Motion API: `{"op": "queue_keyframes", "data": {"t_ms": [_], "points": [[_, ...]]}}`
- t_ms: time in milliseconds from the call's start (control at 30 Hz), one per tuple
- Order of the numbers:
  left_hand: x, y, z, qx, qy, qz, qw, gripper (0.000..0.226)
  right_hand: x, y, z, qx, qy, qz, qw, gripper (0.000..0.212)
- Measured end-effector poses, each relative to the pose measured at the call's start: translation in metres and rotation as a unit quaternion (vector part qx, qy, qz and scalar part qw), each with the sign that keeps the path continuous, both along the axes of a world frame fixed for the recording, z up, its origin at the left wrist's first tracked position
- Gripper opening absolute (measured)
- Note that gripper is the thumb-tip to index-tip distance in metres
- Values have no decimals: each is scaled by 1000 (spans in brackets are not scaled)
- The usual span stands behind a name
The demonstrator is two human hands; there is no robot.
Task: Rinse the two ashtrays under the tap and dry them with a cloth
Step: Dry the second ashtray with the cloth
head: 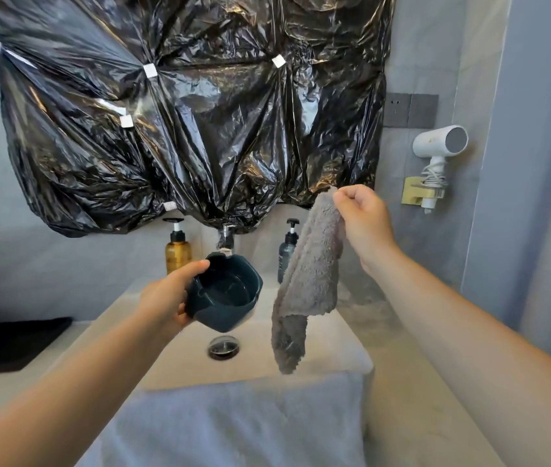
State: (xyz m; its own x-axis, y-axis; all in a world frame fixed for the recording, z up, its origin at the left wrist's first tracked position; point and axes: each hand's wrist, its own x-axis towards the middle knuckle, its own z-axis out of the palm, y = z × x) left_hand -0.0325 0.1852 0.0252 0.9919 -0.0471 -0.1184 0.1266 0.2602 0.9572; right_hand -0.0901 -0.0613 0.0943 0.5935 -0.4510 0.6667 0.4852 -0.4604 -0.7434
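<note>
Crumpled black plastic sheeting [193, 112], fixed with small squares of white tape, covers the wall across the upper half of the frame, above a pale sink basin [334, 335] with a round metal drain [223, 347] at its bottom. A chrome tap [226, 239] pokes out under the lower edge of the plastic, with an amber pump bottle [178, 251] to its left and a dark grey pump bottle [287, 251] to its right. At the right of the frame a white hair dryer [440, 146] sits in a wall holder below a grey socket panel [410, 111]. A black mat [7, 342] lies on the counter at the left edge, and a white towel [233, 419] is draped over the near rim of the basin at the bottom. In the middle, the left hand [166, 298] grips a dark teal ashtray [225, 293], thumb laid over its rim and fingers curled beneath, holding it above the basin just in front of the tap, tilted so that its hollow faces the camera. To the right, the right hand [363, 217] is raised higher, its fingers curled and pinching the top corner of a fluffy grey cloth [307, 281]. This cloth hangs straight down over the basin, beside the ashtray but apart from it, its lower end dangling clear of the basin floor.
</note>
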Motion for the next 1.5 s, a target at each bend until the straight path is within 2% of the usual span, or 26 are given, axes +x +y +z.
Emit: {"op": "queue_keyframes", "data": {"t_ms": [100, 267, 300, 367, 433, 500, 567, 633, 700, 767, 833, 900, 933, 1000, 1033, 1200, 1267, 1333, 1433, 1500], "points": [[21, 1, -14, 17, 1, 2, 1000, 45, 15, -4, -28, -10, 9, -12, 1000, 11], [46, -5, -41, 26, 19, 0, 999, 45, 37, -19, -61, 93, 27, 15, 995, 9], [50, -8, -44, 27, 21, 4, 999, 42, 43, -22, -68, 86, 57, 20, 994, 9], [57, -16, -49, 26, 21, 13, 999, 36, 53, -30, -89, 9, 184, 18, 983, 13], [64, -24, -52, 29, 17, 21, 999, 35, 57, -36, -113, -102, 330, 18, 938, 20], [72, -31, -56, 44, 14, 26, 999, 41, 54, -39, -132, -185, 404, -15, 896, 35], [79, -37, -61, 57, 8, 31, 998, 43, 49, -40, -144, -230, 402, -49, 885, 34], [83, -41, -65, 66, 2, 31, 997, 38, 41, -37, -148, -243, 401, -7, 883, 22], [85, -44, -71, 68, -3, 32, 997, 32, 32, -32, -148, -258, 442, 48, 858, 32], [87, -46, -78, 71, -2, 31, 997, 34, 28, -27, -150, -303, 476, 47, 824, 49], [89, -45, -83, 59, 7, 32, 998, 40, 28, -23, -154, -349, 482, 29, 803, 53], [92, -43, -86, 66, 5, 29, 997, 38, 33, -23, -157, -356, 476, 17, 804, 46], [92, -42, -87, 74, -1, 25, 997, 35, 36, -24, -158, -356, 466, 15, 810, 36], [93, -41, -88, 84, -14, 22, 996, 28, 40, -26, -157, -353, 431, 21, 830, 16], [93, -41, -88, 88, -19, 22, 996, 28, 41, -26, -156, -348, 411, 19, 842, 12], [96, -39, -90, 88, -26, 16, 996, 27, 46, -27, -148, -278, 267, -34, 922, 28], [96, -39, -90, 84, -31, 17, 996, 25, 50, -21, -143, -185, 227, -17, 956, 28], [96, -38, -90, 79, -35, 21, 996, 23, 54, -12, -135, -38, 200, 45, 978, 25], [95, -39, -91, 77, -44, 9, 996, 22, 65, 3, -128, 166, 165, 144, 961, 18], [94, -40, -92, 83, -51, 1, 995, 23, 75, 14, -133, 223, 164, 207, 938, 13]]}}
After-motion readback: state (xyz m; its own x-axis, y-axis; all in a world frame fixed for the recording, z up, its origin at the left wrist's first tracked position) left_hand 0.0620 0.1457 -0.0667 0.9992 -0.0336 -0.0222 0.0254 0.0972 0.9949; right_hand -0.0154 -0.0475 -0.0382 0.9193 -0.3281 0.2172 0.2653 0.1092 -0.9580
